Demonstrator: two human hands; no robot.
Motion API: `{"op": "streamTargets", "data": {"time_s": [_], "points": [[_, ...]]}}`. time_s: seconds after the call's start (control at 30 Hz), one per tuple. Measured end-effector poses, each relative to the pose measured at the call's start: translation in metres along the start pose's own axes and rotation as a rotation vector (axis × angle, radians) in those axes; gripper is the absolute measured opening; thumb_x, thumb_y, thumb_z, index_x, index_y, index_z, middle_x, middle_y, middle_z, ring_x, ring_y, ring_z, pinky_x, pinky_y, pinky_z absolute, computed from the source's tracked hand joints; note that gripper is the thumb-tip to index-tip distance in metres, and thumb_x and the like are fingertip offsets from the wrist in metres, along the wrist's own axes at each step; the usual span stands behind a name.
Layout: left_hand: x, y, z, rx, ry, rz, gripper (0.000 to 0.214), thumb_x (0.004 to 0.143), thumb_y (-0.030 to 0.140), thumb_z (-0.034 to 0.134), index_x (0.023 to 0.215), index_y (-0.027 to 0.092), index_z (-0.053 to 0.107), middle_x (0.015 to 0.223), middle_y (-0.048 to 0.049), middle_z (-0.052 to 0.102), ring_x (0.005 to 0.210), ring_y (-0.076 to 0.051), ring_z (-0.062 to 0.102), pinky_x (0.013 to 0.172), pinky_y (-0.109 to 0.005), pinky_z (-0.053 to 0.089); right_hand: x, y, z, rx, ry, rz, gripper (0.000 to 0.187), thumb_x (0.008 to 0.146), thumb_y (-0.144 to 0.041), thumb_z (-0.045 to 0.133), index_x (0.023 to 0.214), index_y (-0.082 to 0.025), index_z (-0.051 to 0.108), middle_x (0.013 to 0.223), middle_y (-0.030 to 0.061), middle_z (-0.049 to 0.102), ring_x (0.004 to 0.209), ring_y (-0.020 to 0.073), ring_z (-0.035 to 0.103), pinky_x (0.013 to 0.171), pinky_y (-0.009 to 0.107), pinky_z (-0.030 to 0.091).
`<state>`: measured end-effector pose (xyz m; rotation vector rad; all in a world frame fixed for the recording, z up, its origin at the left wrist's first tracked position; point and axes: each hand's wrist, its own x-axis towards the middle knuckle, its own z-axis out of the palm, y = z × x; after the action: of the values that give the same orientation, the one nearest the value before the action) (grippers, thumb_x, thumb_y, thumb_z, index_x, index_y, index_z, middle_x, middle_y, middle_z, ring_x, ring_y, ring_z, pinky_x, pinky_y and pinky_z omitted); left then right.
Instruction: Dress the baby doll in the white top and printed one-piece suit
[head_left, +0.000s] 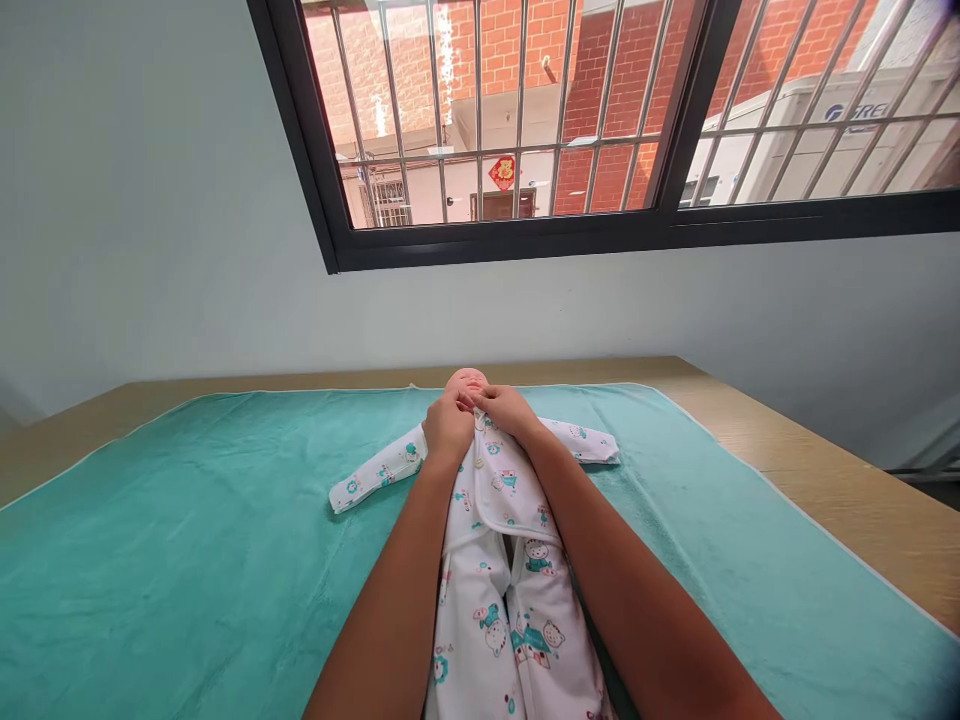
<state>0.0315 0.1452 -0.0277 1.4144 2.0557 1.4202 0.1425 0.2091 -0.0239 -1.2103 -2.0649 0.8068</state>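
Note:
A baby doll (466, 381) lies on its back on a teal blanket (187, 540), head away from me. It wears a white romper (499, 560) printed with small cartoon animals, sleeves spread to both sides. My left hand (448, 428) and my right hand (507, 408) are both at the collar under the doll's chin. Their fingers are curled and pinch the romper's front edges together at the top. A row of small buttons runs down the chest below my hands.
The blanket covers a wooden table (840, 470) pushed against a pale wall. Above is a black-framed barred window (525, 130) looking onto a brick building. The table's right edge drops off near the lower right.

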Motion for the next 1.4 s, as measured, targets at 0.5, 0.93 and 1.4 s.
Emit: {"op": "streamTargets", "data": {"time_s": [0.5, 0.93, 1.4], "points": [[0.005, -0.011, 0.003, -0.183, 0.021, -0.052, 0.019, 0.071, 0.015, 0.063, 0.063, 0.02, 0.046, 0.07, 0.0026, 0.06, 0.067, -0.013, 0.055, 0.067, -0.025, 0.042, -0.01, -0.003, -0.012, 0.034, -0.072, -0.02, 0.026, 0.079, -0.037, 0.054, 0.063, -0.019, 0.045, 0.062, -0.0037, 0.04, 0.058, 0.01, 0.035, 0.05, 0.023, 0.026], [0.003, -0.01, 0.003, -0.253, 0.027, -0.051, 0.026, 0.071, 0.014, 0.063, 0.06, 0.02, 0.039, 0.065, 0.0048, 0.056, 0.066, -0.011, 0.054, 0.065, -0.023, 0.041, -0.007, -0.009, -0.015, -0.118, -0.052, -0.111, 0.009, 0.065, -0.017, 0.056, 0.056, -0.018, 0.054, 0.06, -0.002, 0.05, 0.059, 0.0112, 0.041, 0.054, 0.025, 0.027], [0.002, -0.009, 0.0, -0.309, -0.012, -0.046, 0.02, 0.072, 0.011, 0.06, 0.06, 0.019, 0.046, 0.064, 0.0045, 0.054, 0.064, -0.011, 0.05, 0.065, -0.023, 0.039, -0.006, -0.012, -0.005, -0.2, 0.032, -0.015, 0.019, 0.082, -0.029, 0.053, 0.068, -0.018, 0.059, 0.071, 0.0025, 0.062, 0.066, 0.0133, 0.051, 0.056, 0.023, 0.031]]}}
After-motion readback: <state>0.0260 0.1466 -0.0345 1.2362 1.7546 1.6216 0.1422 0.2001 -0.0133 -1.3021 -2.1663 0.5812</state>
